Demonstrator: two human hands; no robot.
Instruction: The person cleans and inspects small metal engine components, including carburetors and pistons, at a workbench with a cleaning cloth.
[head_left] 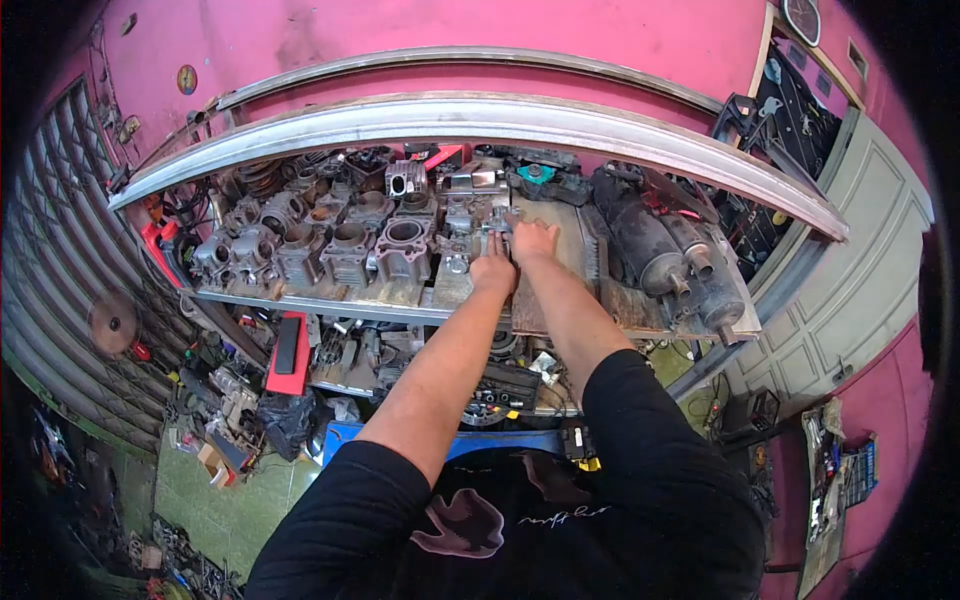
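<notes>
Both my arms reach up to a high shelf [330,308] packed with engine parts. My left hand [492,272] is closed around a small grey metal engine part [497,226] at the middle of the shelf. My right hand [533,240] rests just beside it, fingers on the same part and on the wooden board [570,262] under it. Exactly how the fingers grip is hard to make out. To the left stand several grey engine cylinders [402,246].
Dark mufflers [655,248] lie on the shelf's right side. A lower shelf holds more parts and a red case [289,352]. A curved metal rail [480,118] runs above against the pink wall. A roller shutter [60,270] is at left, a grey door [855,260] at right.
</notes>
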